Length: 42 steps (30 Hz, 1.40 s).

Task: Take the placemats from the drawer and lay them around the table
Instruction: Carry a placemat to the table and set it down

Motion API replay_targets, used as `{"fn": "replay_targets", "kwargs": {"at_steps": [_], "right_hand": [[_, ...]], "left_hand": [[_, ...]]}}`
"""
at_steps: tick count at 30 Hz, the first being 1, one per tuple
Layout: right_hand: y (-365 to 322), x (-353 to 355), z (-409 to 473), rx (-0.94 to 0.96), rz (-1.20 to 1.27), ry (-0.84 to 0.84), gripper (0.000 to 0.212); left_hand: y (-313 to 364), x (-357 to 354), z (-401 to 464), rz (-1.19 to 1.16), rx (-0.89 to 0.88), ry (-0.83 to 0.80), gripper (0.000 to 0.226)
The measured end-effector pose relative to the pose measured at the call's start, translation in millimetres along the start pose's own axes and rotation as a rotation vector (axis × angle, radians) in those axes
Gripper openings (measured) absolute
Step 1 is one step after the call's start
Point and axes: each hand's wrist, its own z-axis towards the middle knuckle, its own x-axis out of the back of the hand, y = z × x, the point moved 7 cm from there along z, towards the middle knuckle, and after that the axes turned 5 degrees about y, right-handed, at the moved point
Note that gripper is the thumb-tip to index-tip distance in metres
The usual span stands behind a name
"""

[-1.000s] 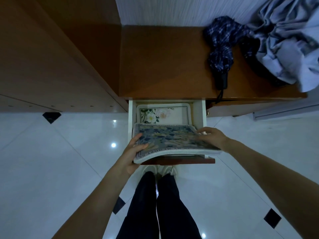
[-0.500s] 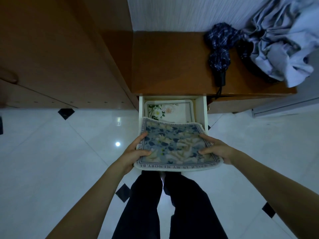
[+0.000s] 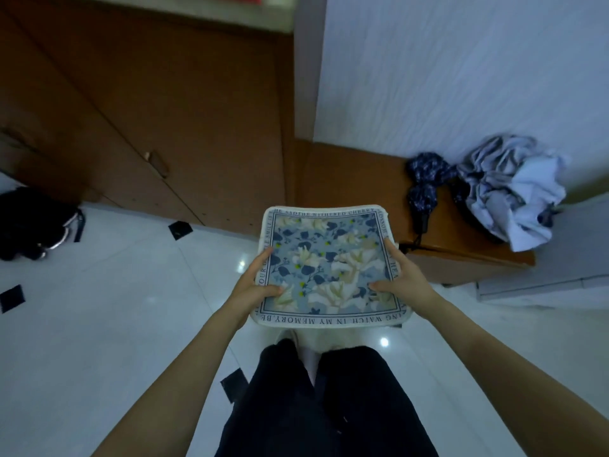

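I hold a stack of square placemats (image 3: 324, 258) flat in front of my body, above the floor. The top one has a blue and cream flower print with a border of dark lettering. My left hand (image 3: 255, 285) grips the stack's left edge, thumb lying across the print. My right hand (image 3: 403, 280) grips the right edge the same way. The mats hide the drawer, so I cannot see it or anything left inside it.
A low wooden cabinet (image 3: 359, 179) stands ahead with a folded dark umbrella (image 3: 425, 189) and crumpled pale clothing (image 3: 514, 189) on top. Tall wooden cupboard doors (image 3: 158, 103) fill the left. A black bag (image 3: 33, 222) lies on the glossy white tiled floor (image 3: 115, 308).
Both hands lifted the stack of placemats out of the drawer and up toward my chest. My view rose and swung left; the open drawer is now out of sight.
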Motion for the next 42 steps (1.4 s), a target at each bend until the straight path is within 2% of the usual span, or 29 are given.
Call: {"fn": "replay_targets", "kwargs": {"at_steps": [5, 12, 18, 23, 33, 42], "right_hand": [[-53.7, 2.6, -39.8, 0.142, -0.009, -0.091, 0.103], [-120.4, -11.4, -96.9, 0.426, -0.131, -0.266, 0.102], [-152.9, -58.0, -138.8, 0.553, -0.249, -0.475, 0.109], [-161.2, -119.3, -199.0, 0.659, -0.291, -0.666, 0.106], [-98.2, -246.7, -392.5, 0.809, -0.437, -1.051, 0.109], [52.5, -337.7, -652.5, 0.923, -0.529, -1.436, 0.102]], "left_hand": [[44.3, 8.8, -72.9, -0.071, -0.083, 0.208, 0.072], [64.6, 5.5, -178.1, -0.135, -0.252, 0.505, 0.068], [52.2, 18.8, -288.1, -0.217, -0.292, 0.808, 0.068], [13.3, 30.2, -386.9, -0.332, -0.298, 1.038, 0.072], [-119.0, 19.4, -615.8, -0.509, -0.264, 1.449, 0.074], [-287.1, -48.2, -876.5, -0.588, -0.167, 1.875, 0.074]]}}
